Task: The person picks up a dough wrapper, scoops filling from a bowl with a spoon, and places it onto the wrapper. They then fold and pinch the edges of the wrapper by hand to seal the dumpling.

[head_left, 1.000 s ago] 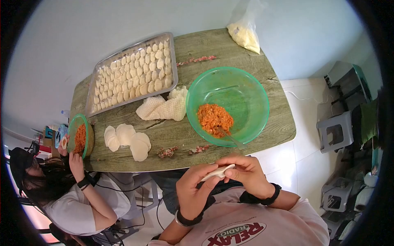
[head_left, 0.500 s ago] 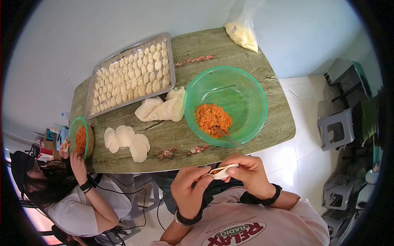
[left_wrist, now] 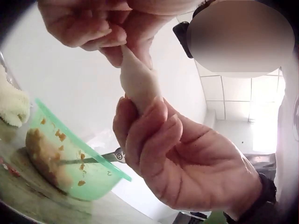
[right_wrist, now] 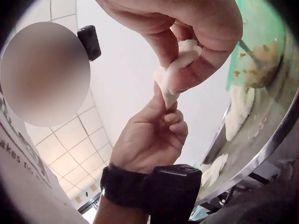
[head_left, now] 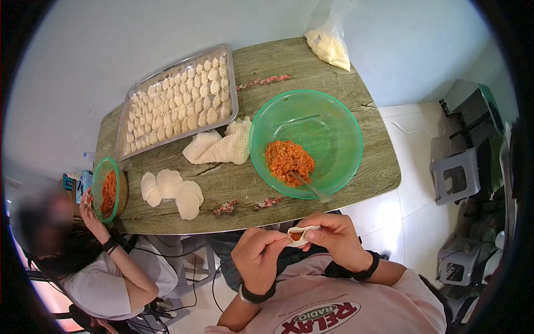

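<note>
Both hands are held together in front of the chest, just off the table's near edge. Between them is a folded dumpling (head_left: 297,236) of white dough, with orange-red filling showing through its open mouth. My left hand (head_left: 258,253) pinches one end between thumb and fingertips. The other end is gripped by my right hand (head_left: 338,239), its thumb on the near side and its fingers behind. In the left wrist view the dough (left_wrist: 140,84) stretches between both sets of fingertips. In the right wrist view the fingers partly cover the dumpling (right_wrist: 170,79).
Ahead stands a green bowl (head_left: 347,145) with orange-red filling (head_left: 288,160) and a spoon (head_left: 317,192). Round wrappers (head_left: 189,203), a cream cloth (head_left: 219,147) and a metal tray (head_left: 235,92) of dumplings lie leftward. Another person (head_left: 119,273) sits left by a second bowl (head_left: 123,192).
The dumpling's mouth has come into view and widened, showing more filling, as my fingers shift along the dough. At left, the other person's head and hands have moved.
</note>
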Action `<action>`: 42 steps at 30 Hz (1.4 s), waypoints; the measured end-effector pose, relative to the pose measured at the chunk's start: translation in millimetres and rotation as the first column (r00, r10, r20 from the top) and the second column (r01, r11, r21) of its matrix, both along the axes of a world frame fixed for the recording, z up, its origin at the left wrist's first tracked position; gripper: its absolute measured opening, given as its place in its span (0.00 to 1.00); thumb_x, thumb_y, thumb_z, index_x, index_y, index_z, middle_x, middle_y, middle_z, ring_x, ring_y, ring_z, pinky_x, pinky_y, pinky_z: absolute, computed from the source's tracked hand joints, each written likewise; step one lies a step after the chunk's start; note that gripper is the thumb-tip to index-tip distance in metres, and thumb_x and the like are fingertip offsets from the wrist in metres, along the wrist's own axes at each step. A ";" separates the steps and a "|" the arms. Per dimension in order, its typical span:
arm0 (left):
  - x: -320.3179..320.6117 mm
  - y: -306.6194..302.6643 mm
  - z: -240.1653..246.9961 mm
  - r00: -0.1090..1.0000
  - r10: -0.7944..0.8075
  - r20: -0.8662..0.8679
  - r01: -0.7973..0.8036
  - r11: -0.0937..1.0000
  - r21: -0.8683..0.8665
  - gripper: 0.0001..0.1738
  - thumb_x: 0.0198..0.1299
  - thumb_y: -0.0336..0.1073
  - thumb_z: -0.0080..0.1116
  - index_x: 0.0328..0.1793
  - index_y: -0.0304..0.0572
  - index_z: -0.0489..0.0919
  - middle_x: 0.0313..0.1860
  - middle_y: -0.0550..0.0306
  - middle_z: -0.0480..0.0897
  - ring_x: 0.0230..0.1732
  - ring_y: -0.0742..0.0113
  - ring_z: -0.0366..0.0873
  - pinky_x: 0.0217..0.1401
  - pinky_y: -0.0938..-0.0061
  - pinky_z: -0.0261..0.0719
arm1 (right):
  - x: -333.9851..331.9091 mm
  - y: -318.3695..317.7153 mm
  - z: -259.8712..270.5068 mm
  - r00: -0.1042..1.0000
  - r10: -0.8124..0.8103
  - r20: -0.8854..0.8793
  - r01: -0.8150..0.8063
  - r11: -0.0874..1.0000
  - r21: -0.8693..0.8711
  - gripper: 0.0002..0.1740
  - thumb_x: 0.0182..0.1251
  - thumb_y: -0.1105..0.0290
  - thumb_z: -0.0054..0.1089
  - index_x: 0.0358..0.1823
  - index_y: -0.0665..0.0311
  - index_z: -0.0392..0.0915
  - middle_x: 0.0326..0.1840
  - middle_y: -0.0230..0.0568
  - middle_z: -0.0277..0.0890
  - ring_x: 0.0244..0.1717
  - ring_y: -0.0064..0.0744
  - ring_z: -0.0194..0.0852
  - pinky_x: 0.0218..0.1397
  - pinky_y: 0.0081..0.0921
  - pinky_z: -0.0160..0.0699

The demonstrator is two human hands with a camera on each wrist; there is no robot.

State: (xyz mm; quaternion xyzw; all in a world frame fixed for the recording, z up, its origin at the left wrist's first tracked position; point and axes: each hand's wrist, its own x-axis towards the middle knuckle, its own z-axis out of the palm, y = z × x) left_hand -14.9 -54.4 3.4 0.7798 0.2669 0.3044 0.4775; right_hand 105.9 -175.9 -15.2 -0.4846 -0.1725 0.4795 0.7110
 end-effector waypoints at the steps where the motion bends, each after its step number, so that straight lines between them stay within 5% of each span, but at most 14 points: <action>1: -1.0 0.9 1.1 1.000 -0.001 0.000 0.001 1.000 0.000 0.07 0.47 0.26 0.68 0.35 0.38 0.83 0.27 0.58 0.78 0.27 0.70 0.74 0.30 0.79 0.69 | 0.4 -0.2 -0.6 1.000 -0.007 -0.015 0.006 1.000 -0.003 0.13 0.64 0.70 0.59 0.46 0.73 0.78 0.42 0.47 0.79 0.36 0.29 0.78 0.38 0.24 0.81; 6: -3.9 1.3 2.7 0.988 -0.003 0.157 0.082 0.862 -0.500 0.12 0.51 0.22 0.65 0.43 0.32 0.80 0.34 0.57 0.79 0.34 0.74 0.76 0.38 0.82 0.74 | 1.2 -2.7 -2.2 0.996 -0.041 -0.084 0.044 0.998 0.038 0.13 0.67 0.71 0.56 0.48 0.73 0.77 0.41 0.45 0.80 0.35 0.24 0.78 0.40 0.21 0.80; 10: -15.1 3.9 -8.8 0.987 -0.041 0.155 0.111 0.871 -0.478 0.12 0.53 0.20 0.63 0.45 0.32 0.80 0.38 0.57 0.79 0.36 0.74 0.76 0.40 0.82 0.75 | -0.2 -1.6 -4.3 0.993 -0.035 -0.115 0.040 0.998 0.042 0.14 0.68 0.70 0.55 0.48 0.74 0.76 0.42 0.46 0.80 0.36 0.26 0.78 0.40 0.23 0.81; 13: -17.0 4.3 -13.6 0.985 -0.005 0.170 0.094 0.852 -0.516 0.18 0.49 0.23 0.67 0.49 0.33 0.79 0.39 0.57 0.79 0.39 0.73 0.77 0.45 0.80 0.75 | -1.5 -1.2 -2.5 0.990 -0.025 -0.140 0.031 0.999 0.040 0.14 0.68 0.70 0.55 0.49 0.74 0.76 0.43 0.46 0.79 0.36 0.26 0.78 0.40 0.24 0.81; 16: -11.9 6.9 -18.7 0.946 -0.073 0.317 0.248 0.792 -0.558 0.32 0.46 0.33 0.73 0.59 0.34 0.73 0.46 0.56 0.78 0.44 0.71 0.76 0.50 0.77 0.75 | -0.4 -2.6 1.9 0.991 -0.023 -0.130 0.029 0.998 0.047 0.14 0.68 0.70 0.55 0.48 0.74 0.76 0.43 0.46 0.79 0.37 0.27 0.78 0.41 0.24 0.81; 18: -2.0 7.7 -21.2 0.914 -0.169 0.369 0.372 0.710 -0.598 0.47 0.42 0.43 0.76 0.67 0.34 0.65 0.54 0.54 0.75 0.48 0.70 0.76 0.53 0.75 0.74 | 0.0 -1.9 6.1 0.990 -0.013 -0.143 0.020 0.999 0.051 0.14 0.68 0.71 0.54 0.49 0.73 0.76 0.43 0.46 0.79 0.36 0.26 0.78 0.41 0.23 0.80; 20: -2.5 11.0 -18.1 0.885 -0.309 0.349 0.463 0.662 -0.590 0.50 0.45 0.44 0.74 0.72 0.34 0.60 0.61 0.53 0.71 0.49 0.70 0.75 0.53 0.76 0.73 | 0.1 0.0 9.0 0.988 0.087 -0.127 -0.081 0.995 0.053 0.15 0.68 0.70 0.54 0.50 0.73 0.75 0.41 0.44 0.79 0.35 0.25 0.77 0.40 0.22 0.79; 22: -0.9 7.2 -1.7 0.865 -0.340 0.369 0.491 0.424 -0.761 0.48 0.48 0.42 0.72 0.72 0.34 0.60 0.60 0.53 0.72 0.49 0.72 0.74 0.54 0.76 0.73 | -2.4 1.7 7.9 0.988 0.133 -0.084 -0.132 0.991 0.018 0.15 0.69 0.69 0.54 0.51 0.73 0.75 0.40 0.42 0.79 0.35 0.24 0.77 0.39 0.20 0.78; 23: -1.5 4.1 -1.3 0.878 -0.390 0.277 0.459 0.524 -0.717 0.44 0.55 0.57 0.61 0.67 0.28 0.65 0.61 0.45 0.74 0.57 0.64 0.74 0.60 0.73 0.68 | -3.5 2.2 11.1 0.985 0.156 -0.073 -0.156 0.988 0.003 0.16 0.69 0.68 0.55 0.51 0.73 0.76 0.40 0.41 0.79 0.35 0.24 0.77 0.39 0.20 0.78; 26: -4.3 5.0 -9.2 0.893 -0.362 0.266 0.443 0.613 -0.654 0.32 0.66 0.48 0.51 0.68 0.31 0.66 0.57 0.51 0.76 0.49 0.72 0.74 0.54 0.77 0.71 | -5.6 4.2 12.9 0.979 0.202 -0.040 -0.203 0.979 -0.026 0.17 0.68 0.67 0.55 0.51 0.73 0.75 0.41 0.40 0.78 0.37 0.25 0.77 0.40 0.21 0.80; 29: -7.6 1.6 -17.6 0.911 -0.288 0.294 0.411 0.673 -0.615 0.29 0.70 0.49 0.42 0.67 0.31 0.68 0.59 0.48 0.75 0.53 0.70 0.74 0.57 0.77 0.70 | -11.5 5.9 8.1 0.993 0.120 -0.007 -0.120 0.993 -0.003 0.16 0.68 0.68 0.55 0.51 0.73 0.73 0.42 0.40 0.77 0.39 0.26 0.78 0.43 0.22 0.81; 33: -10.4 -2.8 -24.4 0.911 -0.210 0.354 0.398 0.667 -0.629 0.28 0.70 0.46 0.43 0.67 0.31 0.68 0.61 0.46 0.74 0.56 0.67 0.73 0.60 0.75 0.68 | -13.9 6.7 3.5 0.995 0.080 0.053 -0.077 0.995 -0.059 0.13 0.69 0.69 0.54 0.46 0.73 0.73 0.42 0.40 0.75 0.38 0.26 0.79 0.42 0.21 0.82; 42: -17.6 -1.6 -20.7 0.958 -0.260 0.125 0.284 0.774 -0.566 0.24 0.70 0.43 0.43 0.63 0.30 0.72 0.54 0.49 0.80 0.52 0.72 0.75 0.57 0.77 0.70 | -19.7 10.5 1.1 0.995 0.045 0.084 -0.037 0.994 -0.101 0.10 0.69 0.72 0.53 0.42 0.74 0.73 0.38 0.43 0.77 0.35 0.28 0.79 0.37 0.24 0.86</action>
